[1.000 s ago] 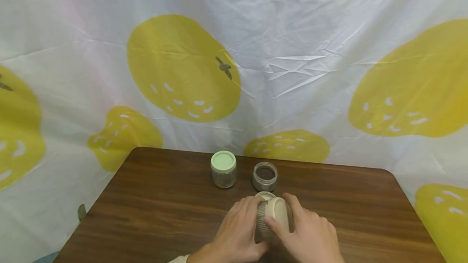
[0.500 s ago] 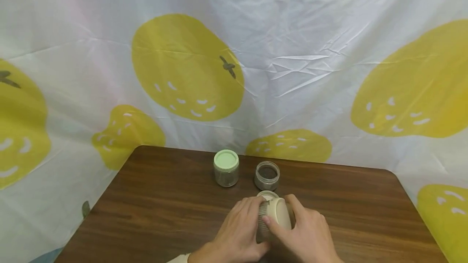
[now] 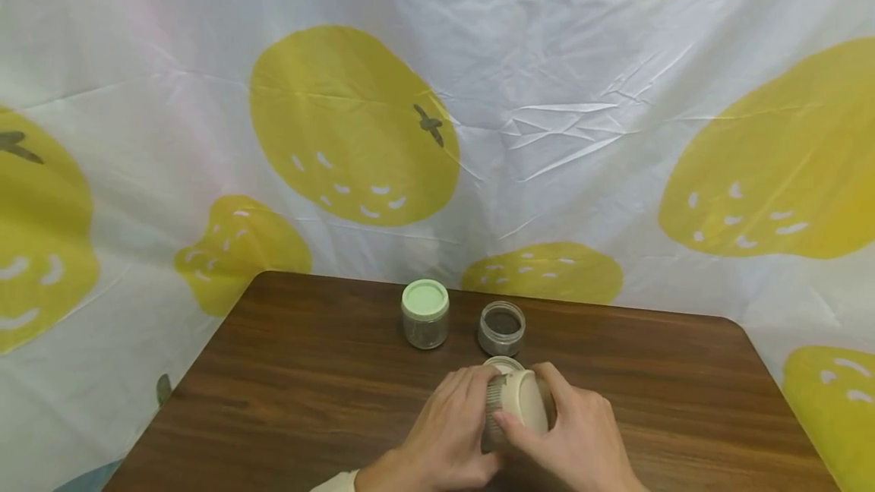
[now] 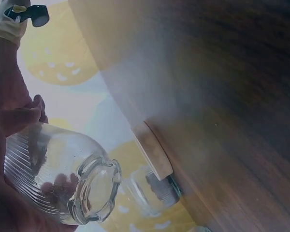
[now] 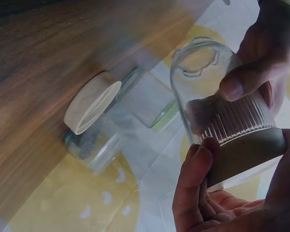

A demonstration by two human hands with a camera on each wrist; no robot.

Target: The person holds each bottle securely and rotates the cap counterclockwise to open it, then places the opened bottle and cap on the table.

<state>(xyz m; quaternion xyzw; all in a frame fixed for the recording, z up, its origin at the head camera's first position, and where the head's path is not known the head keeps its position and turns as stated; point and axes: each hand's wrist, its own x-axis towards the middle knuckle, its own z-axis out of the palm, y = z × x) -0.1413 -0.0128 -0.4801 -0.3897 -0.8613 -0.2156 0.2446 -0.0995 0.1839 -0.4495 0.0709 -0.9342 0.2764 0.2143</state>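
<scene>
A clear ribbed glass jar (image 5: pixel 232 113) with a beige lid (image 3: pixel 530 402) lies tilted between my two hands, its lid facing right. My left hand (image 3: pixel 446 424) grips the glass body, fingers over the top and thumb below. My right hand (image 3: pixel 581 425) grips the beige lid by its rim, thumb on the near side and fingers on the far side. The lid sits on the jar's mouth. In the left wrist view, the jar's base (image 4: pixel 97 191) with its small feet faces outward, and the glass looks see-through.
On the brown table (image 3: pixel 328 386), a loose beige lid (image 5: pixel 93 102) rests just beyond my hands. Behind it stands a lidless glass jar (image 3: pixel 502 342) with a dark inside. A glass jar with a green lid (image 3: pixel 425 299) stands to its left. A lemon-print cloth (image 3: pixel 547 196) hangs behind.
The head view has shifted slightly, so everything appears a little further right. Both hands keep nearly the same hold on the jar and lid.
</scene>
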